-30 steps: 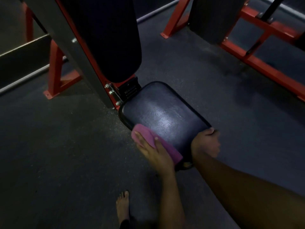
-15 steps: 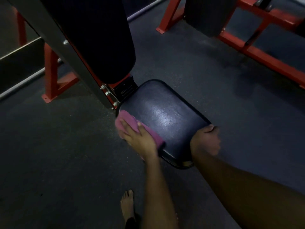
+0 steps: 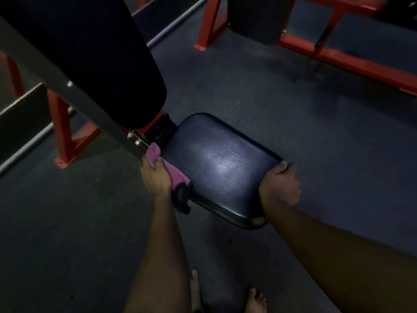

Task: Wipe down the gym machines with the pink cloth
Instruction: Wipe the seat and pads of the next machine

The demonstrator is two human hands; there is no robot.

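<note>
- Tightly curled, the left hand's fingers (image 3: 159, 163) bunch the pink cloth (image 3: 174, 173) against the seat pad's (image 3: 221, 168) left edge, close to its far corner.
- One wad of the cloth sticks out beyond the knuckles toward the hinge bracket (image 3: 161, 132) at the seat pad's far end. The rest trails back under the palm along the seat pad's rim.
- The left hand (image 3: 155, 178) sits knuckles up beside the seat pad, its forearm running back toward the camera.
- A dark looped cord (image 3: 181, 197) hangs at that wrist, against the seat pad's left side. What it is fastened to cannot be told.
- The right hand's fingers (image 3: 283, 165) are hooked over the seat pad's right edge and grip it, their tips hidden beneath the rim.
- The right hand (image 3: 281, 184) covers the seat pad's near right corner.
- The seat pad is dark and glossy, with a pale sheen at its middle.
- Beyond the seat pad's far end rises a black back pad (image 3: 90, 53), borne on a grey sloping beam (image 3: 67, 89).
- Left of the seat pad, red frame legs (image 3: 65, 132) stand on the dark floor (image 3: 316, 143).
- Well beyond the seat pad's right side lies another machine's red frame (image 3: 343, 58) with a black pad (image 3: 255, 19).
- Nearer the camera than the seat pad, bare toes (image 3: 255, 300) show on the floor.
</note>
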